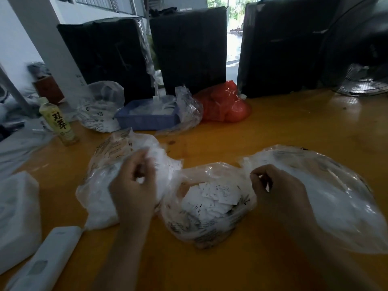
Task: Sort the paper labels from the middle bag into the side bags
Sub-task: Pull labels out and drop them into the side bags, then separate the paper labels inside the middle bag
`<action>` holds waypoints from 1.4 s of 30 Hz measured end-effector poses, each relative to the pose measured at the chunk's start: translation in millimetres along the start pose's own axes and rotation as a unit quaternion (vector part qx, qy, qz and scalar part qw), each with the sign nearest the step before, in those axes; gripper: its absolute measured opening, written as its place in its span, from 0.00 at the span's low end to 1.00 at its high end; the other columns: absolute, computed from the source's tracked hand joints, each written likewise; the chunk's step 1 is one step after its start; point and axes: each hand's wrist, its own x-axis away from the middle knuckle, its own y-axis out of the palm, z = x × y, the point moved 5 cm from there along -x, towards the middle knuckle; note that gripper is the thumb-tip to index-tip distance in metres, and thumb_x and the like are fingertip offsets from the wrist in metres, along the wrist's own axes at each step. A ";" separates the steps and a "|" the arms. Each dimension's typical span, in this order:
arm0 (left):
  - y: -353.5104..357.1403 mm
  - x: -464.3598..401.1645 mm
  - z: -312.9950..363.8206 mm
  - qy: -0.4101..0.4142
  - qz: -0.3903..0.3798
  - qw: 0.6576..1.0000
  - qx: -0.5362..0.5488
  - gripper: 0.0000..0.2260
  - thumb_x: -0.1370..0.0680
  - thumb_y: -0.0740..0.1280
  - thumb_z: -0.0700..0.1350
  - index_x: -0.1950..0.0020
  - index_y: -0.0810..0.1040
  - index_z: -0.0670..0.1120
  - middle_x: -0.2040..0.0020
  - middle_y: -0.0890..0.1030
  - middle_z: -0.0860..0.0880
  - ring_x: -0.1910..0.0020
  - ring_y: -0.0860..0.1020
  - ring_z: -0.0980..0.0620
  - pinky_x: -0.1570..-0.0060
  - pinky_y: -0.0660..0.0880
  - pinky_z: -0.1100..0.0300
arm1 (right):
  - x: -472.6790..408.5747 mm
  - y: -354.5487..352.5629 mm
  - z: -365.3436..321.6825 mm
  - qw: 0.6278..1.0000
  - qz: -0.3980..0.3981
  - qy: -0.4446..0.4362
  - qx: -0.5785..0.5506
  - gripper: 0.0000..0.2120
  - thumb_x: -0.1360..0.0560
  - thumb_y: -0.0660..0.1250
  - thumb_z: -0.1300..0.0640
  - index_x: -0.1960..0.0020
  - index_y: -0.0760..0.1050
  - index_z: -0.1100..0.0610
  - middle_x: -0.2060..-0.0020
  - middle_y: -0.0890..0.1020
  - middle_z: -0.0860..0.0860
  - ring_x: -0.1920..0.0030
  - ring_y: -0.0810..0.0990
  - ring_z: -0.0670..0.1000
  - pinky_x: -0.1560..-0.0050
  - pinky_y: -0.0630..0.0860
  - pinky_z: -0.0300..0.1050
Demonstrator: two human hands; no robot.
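Head camera looks down on my two hands over three clear plastic bags on the yellow table [273, 127]. My left hand [134, 185] has its fingers curled at the mouth of the left bag [98, 181], and they seem to pinch small white paper there; the blur makes it hard to say how many pieces. My right hand [277, 192] is also curled, with the fingertips closed on the rim of the right bag [336, 202], or on a label at this rim; I cannot tell which. Between my hands lies the middle bag [201, 225], its mouth open upward, and the paper labels [216, 198] are heaped inside, with size letters such as XL readable on some.

Beyond my hands, bare table opens toward a blue tray [147, 120], a red bag [224, 106] and a drink bottle [56, 122]. Outside my left hand a white packet [16, 219] and a white remote control [46, 261] lie near the table edge. Black boxes [189, 51] stand at the far side. The right bag is cut off by the frame edge, and its contents look only like a white haze.
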 end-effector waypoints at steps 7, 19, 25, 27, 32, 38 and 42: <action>-9.3 -28.2 -60.4 -0.096 -0.115 0.965 -0.217 0.18 0.18 0.70 0.45 0.29 0.78 0.42 0.33 0.81 0.39 0.34 0.78 0.38 0.36 0.74 0.44 | -12.7 -15.3 16.9 0.984 -0.023 0.022 0.176 0.10 0.18 0.63 0.51 0.51 0.80 0.55 0.60 0.82 0.50 0.60 0.78 0.51 0.55 0.78 0.51; 8.9 -16.1 -39.9 -0.042 -0.177 0.981 -0.069 0.20 0.15 0.56 0.36 0.27 0.76 0.47 0.31 0.80 0.52 0.41 0.81 0.56 0.48 0.72 0.71 | -8.5 -12.7 56.7 0.927 -0.179 0.179 0.277 0.13 0.21 0.60 0.63 0.41 0.78 0.54 0.46 0.78 0.52 0.45 0.78 0.54 0.49 0.79 0.51; -5.1 -19.3 -35.5 -0.009 -0.088 0.993 -0.081 0.23 0.22 0.54 0.42 0.30 0.79 0.45 0.31 0.81 0.46 0.31 0.76 0.51 0.33 0.67 0.67 | -12.5 -16.6 52.7 0.949 -0.106 0.145 0.259 0.13 0.18 0.59 0.60 0.57 0.78 0.55 0.62 0.79 0.50 0.61 0.78 0.50 0.58 0.75 0.48; -10.8 -20.2 -30.9 0.027 -0.036 0.996 -0.079 0.20 0.21 0.55 0.39 0.36 0.82 0.42 0.39 0.84 0.45 0.39 0.78 0.51 0.40 0.65 0.77 | -14.5 -20.0 45.5 0.969 -0.055 0.128 0.204 0.16 0.17 0.59 0.56 0.63 0.75 0.54 0.69 0.76 0.48 0.68 0.75 0.47 0.65 0.68 0.45; -14.1 -12.6 -19.9 0.070 0.010 0.997 -0.003 0.14 0.20 0.57 0.37 0.47 0.83 0.39 0.55 0.84 0.45 0.57 0.79 0.58 0.58 0.73 0.68 | -17.0 -20.7 30.1 0.992 0.008 0.129 -0.003 0.21 0.17 0.61 0.50 0.67 0.70 0.58 0.75 0.70 0.50 0.74 0.67 0.48 0.69 0.64 0.44; 43.8 37.1 23.1 0.023 -0.247 0.950 0.188 0.13 0.17 0.57 0.49 0.44 0.79 0.48 0.55 0.83 0.54 0.60 0.82 0.53 0.62 0.79 0.63 | -7.1 -0.8 6.5 0.912 -0.087 0.143 -0.374 0.13 0.19 0.64 0.47 0.57 0.82 0.52 0.70 0.80 0.53 0.75 0.66 0.51 0.75 0.63 0.41; 79.8 72.6 21.1 -0.150 -0.403 0.872 0.235 0.20 0.20 0.59 0.63 0.36 0.78 0.52 0.45 0.85 0.56 0.53 0.85 0.51 0.54 0.83 0.56 | -2.3 8.3 -7.8 0.887 -0.164 0.117 -0.415 0.17 0.23 0.62 0.43 0.57 0.83 0.53 0.66 0.82 0.58 0.76 0.68 0.50 0.75 0.65 0.40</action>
